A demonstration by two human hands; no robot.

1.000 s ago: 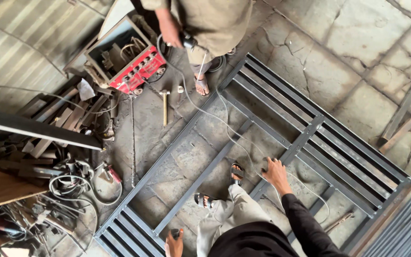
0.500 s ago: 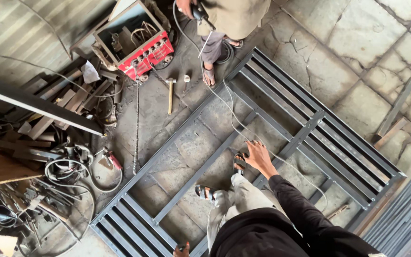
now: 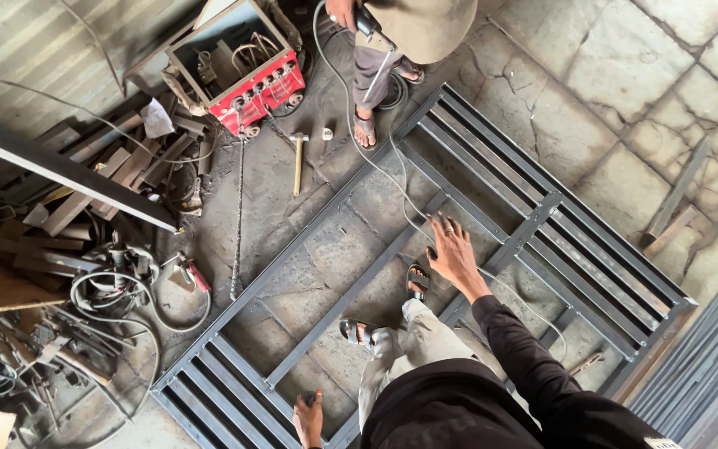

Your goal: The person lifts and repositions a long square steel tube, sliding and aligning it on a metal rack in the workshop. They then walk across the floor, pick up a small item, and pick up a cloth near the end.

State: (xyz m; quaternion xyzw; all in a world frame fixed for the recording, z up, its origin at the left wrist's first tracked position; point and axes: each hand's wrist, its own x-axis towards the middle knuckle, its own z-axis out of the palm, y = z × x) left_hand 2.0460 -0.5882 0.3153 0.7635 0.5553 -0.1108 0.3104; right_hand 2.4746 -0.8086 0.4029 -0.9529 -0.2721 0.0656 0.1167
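a: well, how much of the wearer's hands can you actually see?

b: only partly. the left hand [image 3: 309, 418] sits at the bottom edge, cut off below the wrist by the picture's border, curled round a small dark thing i can't identify. whether it truly clamps it, i cannot tell. the right hand [image 3: 453, 249] is clear: fingers spread, palm down, nothing pinched.

a: and the metal frame?

b: the steel gate frame [image 3: 351, 187] lies flat on the stone floor [image 3: 625, 50]. its long axis runs diagonally, from the floor's lower left up to the right and down toward the lower right corner, with barred panels at both ends. the near end is partly hidden by the wearer's dark sleeve and body.

a: where is it against the hands?

b: the right hand hovers over or rests on the middle crossbar, beside the thin white cable [image 3: 376, 158]; contact is hard to judge. the left hand is at the frame's near rail, by the lower barred panel.

a: anything else?

b: another person [image 3: 413, 33] stands at the frame's far rail, mostly cut off at the top, holding a tool. a hammer [image 3: 297, 158] lies just outside that rail, near a red welding machine [image 3: 251, 66].
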